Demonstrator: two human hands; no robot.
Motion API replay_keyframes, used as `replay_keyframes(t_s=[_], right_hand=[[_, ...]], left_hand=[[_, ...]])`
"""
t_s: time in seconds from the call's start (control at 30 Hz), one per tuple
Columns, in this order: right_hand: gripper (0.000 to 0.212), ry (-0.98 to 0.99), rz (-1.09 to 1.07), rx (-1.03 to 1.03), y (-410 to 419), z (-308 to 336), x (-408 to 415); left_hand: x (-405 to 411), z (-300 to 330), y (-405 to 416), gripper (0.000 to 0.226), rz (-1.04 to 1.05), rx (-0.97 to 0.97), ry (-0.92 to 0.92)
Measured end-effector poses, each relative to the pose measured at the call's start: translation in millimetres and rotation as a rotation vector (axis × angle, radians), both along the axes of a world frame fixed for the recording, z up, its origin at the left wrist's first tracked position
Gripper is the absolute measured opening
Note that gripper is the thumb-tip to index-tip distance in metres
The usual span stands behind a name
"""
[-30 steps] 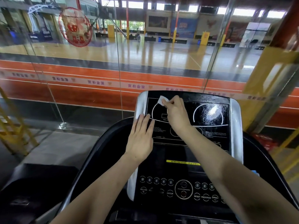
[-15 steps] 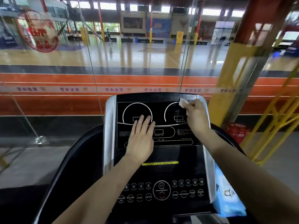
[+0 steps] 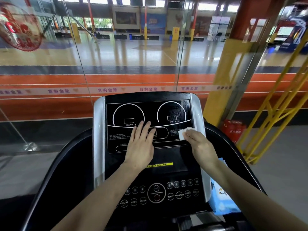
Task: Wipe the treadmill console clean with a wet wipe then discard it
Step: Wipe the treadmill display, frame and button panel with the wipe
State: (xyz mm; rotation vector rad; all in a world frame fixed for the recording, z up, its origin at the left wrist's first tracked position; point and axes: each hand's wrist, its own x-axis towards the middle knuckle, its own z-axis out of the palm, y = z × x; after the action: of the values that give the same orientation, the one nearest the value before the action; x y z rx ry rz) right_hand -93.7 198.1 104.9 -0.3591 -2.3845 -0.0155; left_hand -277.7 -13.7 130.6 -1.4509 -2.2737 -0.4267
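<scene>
The black treadmill console (image 3: 146,110) with silver side rails stands in front of me, two white dial outlines on its upper panel and round buttons lower down. My right hand (image 3: 200,147) presses a folded white wet wipe (image 3: 183,133) against the right side of the panel, below the speed dial. Wet streaks show on that dial. My left hand (image 3: 141,144) lies flat on the panel's middle, fingers spread, holding nothing.
A blue pack of wipes (image 3: 221,197) sits in the tray right of the console. A glass wall (image 3: 50,72) stands just behind the treadmill. Yellow metal framing (image 3: 275,114) and a red box (image 3: 233,130) are at the right. Black handlebars (image 3: 66,164) curve around both sides.
My right hand has carried the wipe from the top left of the panel across to the top right and then down the right side. The left hand has shifted onto the panel's middle.
</scene>
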Motion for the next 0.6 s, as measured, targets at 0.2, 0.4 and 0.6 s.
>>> replay_keyframes(t_s=[0.2, 0.4, 0.6], right_hand=[[0.08, -0.142, -0.023, 0.095, 13, 44, -32], [0.049, -0.021, -0.095, -0.102, -2, 74, -72], [0.059, -0.18, -0.089, -0.1, -50, -12, -2]], left_hand=[[0, 6, -1, 0.058, 0.008, 0.031, -0.012], [-5, 9, 2, 0.056, 0.006, 0.039, -0.006], [-5, -2, -7, 0.052, -0.012, 0.065, 0.015]])
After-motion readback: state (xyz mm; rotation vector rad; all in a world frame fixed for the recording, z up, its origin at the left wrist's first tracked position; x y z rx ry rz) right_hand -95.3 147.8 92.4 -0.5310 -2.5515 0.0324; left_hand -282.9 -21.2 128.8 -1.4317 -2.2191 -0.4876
